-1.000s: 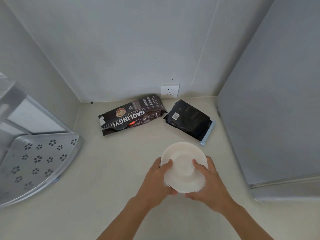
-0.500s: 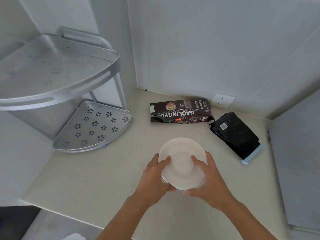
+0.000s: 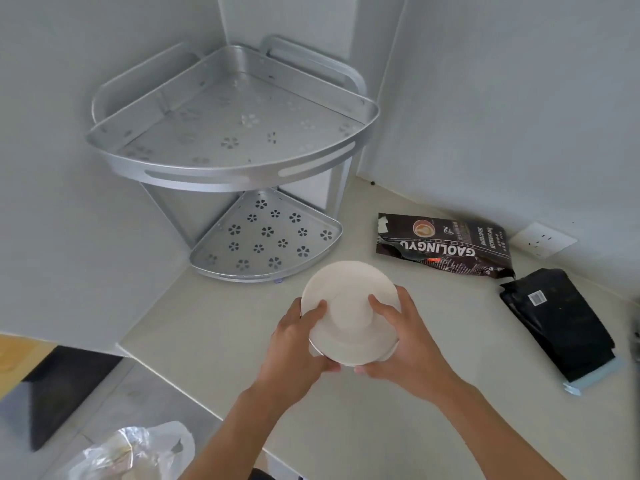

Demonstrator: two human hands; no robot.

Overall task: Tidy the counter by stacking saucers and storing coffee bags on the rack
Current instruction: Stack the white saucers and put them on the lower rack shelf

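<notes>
A stack of white saucers [image 3: 348, 306] is held above the counter between both hands. My left hand [image 3: 299, 336] grips its left rim, thumb on top. My right hand [image 3: 405, 336] grips the right rim the same way. Just beyond the stack stands a silver two-tier corner rack [image 3: 221, 168], with both perforated shelves bare. A dark brown coffee bag [image 3: 443, 245] printed GAOLINGYU lies flat on the counter to the right of the rack. A black coffee bag [image 3: 557, 323] with a pale blue end lies further right.
The beige counter [image 3: 214, 341] ends in a front-left edge with the floor below. A crumpled plastic bag [image 3: 131, 452] sits down there. A white wall socket [image 3: 543, 239] is behind the brown bag. Walls close in behind and to the left of the rack.
The view has swung left and up, so the whole rack now shows and the bags sit further right. Both hands keep the same hold on the saucers, now nearer the rack's lower shelf.
</notes>
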